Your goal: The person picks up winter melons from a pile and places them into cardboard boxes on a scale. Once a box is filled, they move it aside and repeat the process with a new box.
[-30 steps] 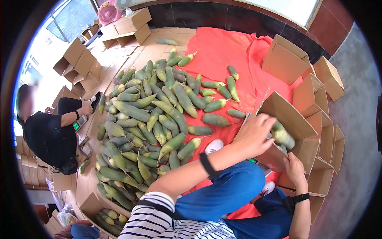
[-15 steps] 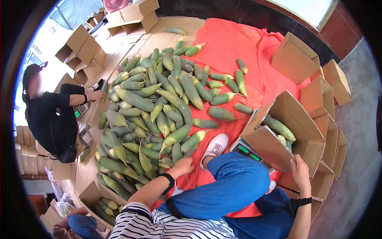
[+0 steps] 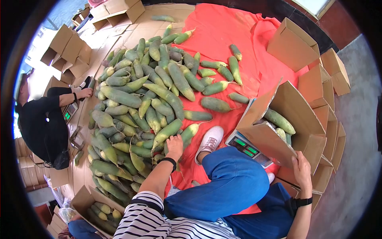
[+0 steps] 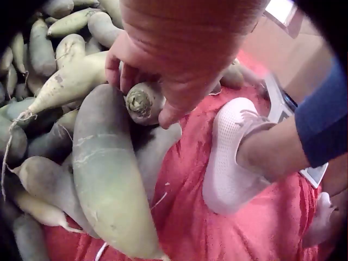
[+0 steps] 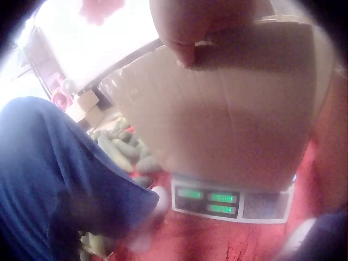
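Note:
My left hand [image 3: 174, 147] is at the near edge of a big heap of green radishes [image 3: 123, 97]. In the left wrist view its fingers and thumb grip a green radish [image 4: 142, 106] near the leaf end; the palm hides the rest of it. A larger radish [image 4: 109, 168] lies just beside. My right hand [image 3: 302, 169] pinches the top edge of a cardboard box [image 3: 268, 143], thumb on the outer face in the right wrist view. That box leans tilted on a digital scale [image 5: 234, 204] with lit green digits and holds several radishes [image 3: 280, 121].
A red cloth [image 3: 223, 32] lies under the heap, with a few loose radishes on it. Cardboard boxes [image 3: 294, 44] line the right side. My shoe [image 3: 211, 141] stands between heap and scale. Another person [image 3: 43, 123] sits at the left by a second scale [image 3: 69, 112].
My left hand has gone from the box, where a radish was at its fingers, leftward to the heap, and now grips another radish. The right hand stays on the box edge.

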A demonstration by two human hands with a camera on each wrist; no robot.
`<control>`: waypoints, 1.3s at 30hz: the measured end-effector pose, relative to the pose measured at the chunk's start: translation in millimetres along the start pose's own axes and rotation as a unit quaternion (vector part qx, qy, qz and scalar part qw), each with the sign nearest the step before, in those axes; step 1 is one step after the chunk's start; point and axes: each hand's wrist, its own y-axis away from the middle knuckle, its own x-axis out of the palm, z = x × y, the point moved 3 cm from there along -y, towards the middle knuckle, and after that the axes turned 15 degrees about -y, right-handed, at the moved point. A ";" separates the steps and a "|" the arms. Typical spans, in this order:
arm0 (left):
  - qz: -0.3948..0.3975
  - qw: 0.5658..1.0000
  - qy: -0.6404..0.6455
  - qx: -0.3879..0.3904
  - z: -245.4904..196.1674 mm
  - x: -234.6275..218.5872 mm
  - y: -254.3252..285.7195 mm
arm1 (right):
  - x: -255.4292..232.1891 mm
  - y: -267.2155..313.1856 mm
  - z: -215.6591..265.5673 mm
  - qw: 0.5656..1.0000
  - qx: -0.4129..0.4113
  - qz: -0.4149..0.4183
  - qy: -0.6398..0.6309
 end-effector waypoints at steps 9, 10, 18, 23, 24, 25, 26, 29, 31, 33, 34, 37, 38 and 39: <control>0.181 0.765 0.609 -0.108 13.0 -38.0 0.3 | -3.1 -0.1 -1.1 1.000 -0.029 -0.007 0.007; 0.169 0.738 0.641 -0.127 14.8 -54.4 13.0 | -2.5 -0.3 -3.9 0.999 -0.033 -0.002 0.016; -0.065 0.712 0.699 -0.002 22.0 -206.7 68.0 | 5.5 2.3 -23.9 0.996 -0.081 -0.033 0.014; -0.209 0.668 0.689 0.191 -4.1 -330.1 89.1 | 6.8 2.4 -23.3 0.996 -0.085 -0.022 0.014; -0.204 0.675 0.672 0.227 -19.8 -354.8 90.9 | 7.1 2.6 -25.2 0.996 -0.084 -0.024 0.015; -0.199 0.682 0.654 0.259 -38.0 -376.2 89.9 | 8.0 3.0 -25.9 0.996 -0.084 -0.024 0.018; -0.186 0.707 0.621 0.282 -59.2 -391.0 82.8 | 8.4 2.4 -25.1 0.996 -0.086 -0.023 0.022; -0.160 0.772 0.540 0.296 -104.7 -407.5 61.1 | 7.3 2.4 -22.4 0.998 -0.059 -0.013 0.026; -0.146 0.808 0.489 0.295 -122.4 -399.3 52.2 | 8.0 0.3 -26.8 0.996 -0.082 -0.023 0.021; -0.162 0.754 0.570 0.285 -114.9 -371.9 51.3 | 7.6 1.6 -26.2 0.995 -0.098 -0.022 0.005; -0.160 0.771 0.550 0.278 -107.7 -353.1 51.6 | 6.1 3.6 -25.8 0.995 -0.093 -0.020 0.002; -0.112 0.831 0.487 0.244 -77.9 -276.8 54.6 | 6.6 1.0 -25.9 0.995 -0.097 -0.031 0.000; -0.123 0.865 0.418 0.249 -66.0 -247.9 54.5 | 6.3 1.1 -24.7 0.994 -0.103 -0.029 0.002; -0.099 0.888 0.378 0.242 -53.8 -216.1 56.8 | 6.8 2.2 -23.3 0.995 -0.094 -0.021 0.001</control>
